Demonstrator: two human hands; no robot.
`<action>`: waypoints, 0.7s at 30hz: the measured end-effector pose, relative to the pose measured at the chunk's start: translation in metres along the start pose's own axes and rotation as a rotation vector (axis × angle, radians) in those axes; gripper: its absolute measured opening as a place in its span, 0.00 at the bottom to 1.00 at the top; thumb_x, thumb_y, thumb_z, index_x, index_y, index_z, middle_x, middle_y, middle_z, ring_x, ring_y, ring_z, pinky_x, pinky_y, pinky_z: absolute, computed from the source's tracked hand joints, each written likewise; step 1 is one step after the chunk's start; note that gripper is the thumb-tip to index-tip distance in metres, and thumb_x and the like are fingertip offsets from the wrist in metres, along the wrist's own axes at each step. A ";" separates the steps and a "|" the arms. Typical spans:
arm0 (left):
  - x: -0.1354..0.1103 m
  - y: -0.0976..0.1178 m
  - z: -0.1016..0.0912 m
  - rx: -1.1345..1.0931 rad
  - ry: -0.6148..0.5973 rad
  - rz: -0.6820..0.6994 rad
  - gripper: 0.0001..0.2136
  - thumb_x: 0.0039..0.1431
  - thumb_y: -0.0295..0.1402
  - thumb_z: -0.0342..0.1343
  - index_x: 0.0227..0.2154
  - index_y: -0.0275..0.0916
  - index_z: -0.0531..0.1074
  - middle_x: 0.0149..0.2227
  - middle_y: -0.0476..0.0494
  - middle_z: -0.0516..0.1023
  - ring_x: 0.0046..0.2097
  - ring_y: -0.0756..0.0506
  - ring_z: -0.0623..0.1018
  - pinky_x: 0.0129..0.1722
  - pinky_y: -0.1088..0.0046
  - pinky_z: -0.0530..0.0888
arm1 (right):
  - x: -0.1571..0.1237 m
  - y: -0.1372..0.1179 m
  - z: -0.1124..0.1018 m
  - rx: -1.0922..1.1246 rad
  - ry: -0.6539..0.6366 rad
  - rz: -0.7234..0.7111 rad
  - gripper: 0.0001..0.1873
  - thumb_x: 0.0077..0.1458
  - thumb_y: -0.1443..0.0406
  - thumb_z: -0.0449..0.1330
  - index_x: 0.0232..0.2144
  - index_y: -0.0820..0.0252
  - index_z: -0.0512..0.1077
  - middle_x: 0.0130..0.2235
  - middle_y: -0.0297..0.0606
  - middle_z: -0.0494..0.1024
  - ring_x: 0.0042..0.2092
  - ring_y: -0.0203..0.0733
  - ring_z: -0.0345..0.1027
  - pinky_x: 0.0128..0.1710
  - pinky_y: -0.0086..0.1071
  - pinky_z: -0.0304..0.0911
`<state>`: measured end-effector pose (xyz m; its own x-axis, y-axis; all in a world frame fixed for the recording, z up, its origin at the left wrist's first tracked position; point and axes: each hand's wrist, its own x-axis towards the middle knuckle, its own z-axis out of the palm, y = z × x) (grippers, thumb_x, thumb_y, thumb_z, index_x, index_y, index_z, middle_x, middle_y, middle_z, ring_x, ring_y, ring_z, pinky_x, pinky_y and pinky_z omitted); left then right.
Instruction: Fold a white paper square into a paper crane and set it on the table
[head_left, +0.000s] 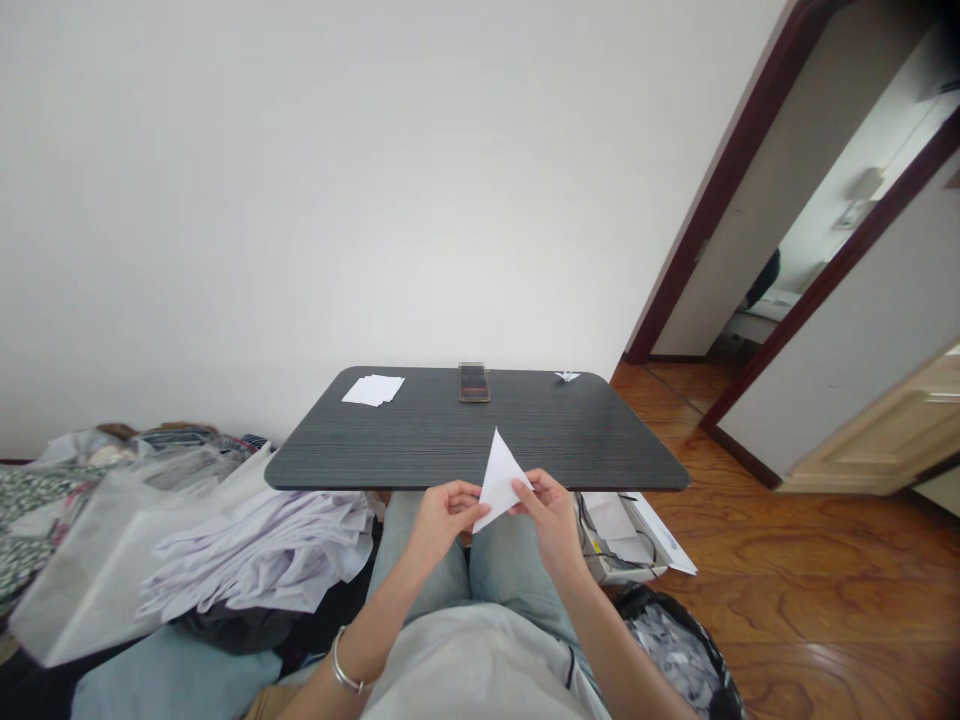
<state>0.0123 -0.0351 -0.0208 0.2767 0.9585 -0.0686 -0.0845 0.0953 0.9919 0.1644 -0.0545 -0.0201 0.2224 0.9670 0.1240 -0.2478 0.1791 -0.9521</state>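
Observation:
A white sheet of paper (500, 480), folded into a triangle with one point upward, is held above the near edge of the dark table (405, 440). My left hand (444, 515) pinches its lower left corner between thumb and fingers. On the other side, my right hand (549, 510) grips the right corner, thumb on the front face. A stack of white paper squares (373, 390) lies at the table's far left. Near the far right corner sits a small folded paper figure (568, 377), possibly a crane.
A phone (474, 383) rests at the table's back edge, by the white wall. Folded clothes (262, 550) are piled at the left. To the right are a box with papers and cables (619, 540) and a black-lined bin (679, 650) of paper scraps.

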 end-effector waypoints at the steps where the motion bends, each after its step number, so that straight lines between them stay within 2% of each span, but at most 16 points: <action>1: 0.000 0.000 0.000 0.009 0.001 0.003 0.15 0.37 0.34 0.66 0.29 0.31 0.73 0.21 0.46 0.76 0.21 0.51 0.73 0.22 0.77 0.68 | 0.000 0.000 -0.001 -0.005 -0.002 0.002 0.14 0.42 0.56 0.65 0.23 0.60 0.70 0.22 0.31 0.71 0.25 0.34 0.62 0.23 0.27 0.63; 7: -0.003 0.005 0.001 0.091 -0.007 0.041 0.14 0.38 0.34 0.65 0.29 0.32 0.73 0.21 0.47 0.76 0.20 0.52 0.71 0.21 0.77 0.67 | 0.006 0.004 -0.007 -0.082 -0.041 0.007 0.16 0.40 0.55 0.66 0.26 0.60 0.70 0.25 0.34 0.74 0.25 0.36 0.65 0.23 0.27 0.60; 11: -0.005 0.006 0.003 0.189 -0.022 0.067 0.12 0.41 0.34 0.63 0.29 0.32 0.73 0.21 0.48 0.74 0.20 0.52 0.70 0.20 0.77 0.65 | 0.010 0.005 -0.010 -0.059 -0.073 0.026 0.17 0.41 0.54 0.66 0.28 0.61 0.71 0.26 0.36 0.76 0.25 0.37 0.66 0.25 0.29 0.61; 17: -0.006 0.003 0.004 0.315 -0.131 0.084 0.10 0.43 0.33 0.61 0.30 0.34 0.75 0.20 0.50 0.72 0.20 0.52 0.69 0.20 0.77 0.65 | 0.011 0.001 -0.012 -0.052 -0.121 0.014 0.17 0.42 0.56 0.66 0.30 0.61 0.71 0.26 0.35 0.75 0.25 0.37 0.65 0.26 0.29 0.61; 21: -0.007 0.003 0.004 0.427 -0.155 0.133 0.09 0.44 0.34 0.61 0.30 0.36 0.75 0.20 0.50 0.72 0.21 0.52 0.69 0.22 0.77 0.65 | 0.011 -0.002 -0.012 -0.102 -0.103 0.007 0.17 0.41 0.55 0.66 0.30 0.62 0.71 0.25 0.34 0.74 0.24 0.36 0.64 0.24 0.28 0.60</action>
<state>0.0137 -0.0422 -0.0172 0.4322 0.9005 0.0471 0.2632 -0.1760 0.9485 0.1789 -0.0461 -0.0206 0.1220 0.9826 0.1403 -0.1506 0.1580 -0.9759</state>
